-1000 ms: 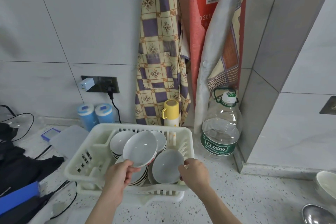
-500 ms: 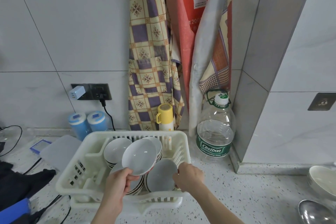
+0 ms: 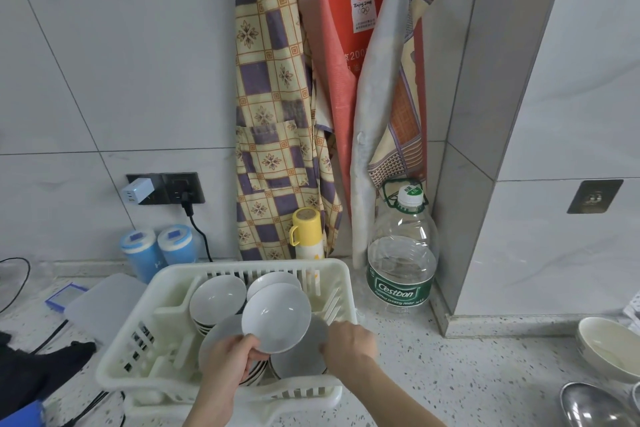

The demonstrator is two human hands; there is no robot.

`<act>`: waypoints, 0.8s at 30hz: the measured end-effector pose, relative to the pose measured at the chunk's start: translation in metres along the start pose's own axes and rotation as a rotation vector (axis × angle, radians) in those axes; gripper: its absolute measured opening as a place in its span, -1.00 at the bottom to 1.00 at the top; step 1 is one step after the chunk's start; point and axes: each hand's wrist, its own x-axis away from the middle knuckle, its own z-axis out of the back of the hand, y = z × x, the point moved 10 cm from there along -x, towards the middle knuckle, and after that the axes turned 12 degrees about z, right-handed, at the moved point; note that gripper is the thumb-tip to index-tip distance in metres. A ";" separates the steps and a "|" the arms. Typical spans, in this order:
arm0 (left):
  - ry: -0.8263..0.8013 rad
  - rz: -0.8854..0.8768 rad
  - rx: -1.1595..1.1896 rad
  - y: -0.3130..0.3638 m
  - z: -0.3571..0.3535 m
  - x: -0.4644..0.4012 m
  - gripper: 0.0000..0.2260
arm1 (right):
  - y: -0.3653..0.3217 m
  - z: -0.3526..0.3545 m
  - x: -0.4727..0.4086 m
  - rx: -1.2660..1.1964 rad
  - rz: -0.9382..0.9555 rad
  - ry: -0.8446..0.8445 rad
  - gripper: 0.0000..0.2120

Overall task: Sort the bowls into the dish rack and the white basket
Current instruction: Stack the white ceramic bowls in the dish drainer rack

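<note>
Several bowls sit stacked in the white dish rack [image 3: 145, 319] on the speckled desk [image 3: 433, 374], near its back edge by the wall. Water bottle [image 3: 401, 260] just beside the rack. My left hand [image 3: 225, 364] grips a tilted white bowl [image 3: 275, 317] above the stacks; right hand [image 3: 349, 343] holds a grey bowl [image 3: 304, 357] w/ curled fingers.

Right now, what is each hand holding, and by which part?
Left hand pinches the raised white bowl at its near rim. Right hand grips the right edge of a bowl standing in the rack.

Glossy ceramic bowls [image 3: 276, 317] (smooth); white plastic rack [image 3: 145, 326]; speckled counter [image 3: 450, 374].
</note>
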 end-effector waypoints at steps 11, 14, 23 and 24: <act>0.021 -0.010 -0.256 -0.004 -0.012 -0.001 -0.76 | 0.023 0.006 0.022 -0.571 0.003 0.198 -0.64; -0.012 0.011 -0.304 -0.005 -0.023 0.002 -0.74 | 0.017 0.005 0.021 -0.576 0.044 0.152 -0.68; 0.022 -0.025 -0.425 -0.005 -0.038 0.016 -0.71 | 0.027 -0.004 0.018 -0.533 -0.027 0.120 -0.74; 0.056 -0.046 -0.422 -0.003 -0.036 0.016 -0.75 | 0.026 -0.004 0.018 -0.523 -0.029 0.124 -0.73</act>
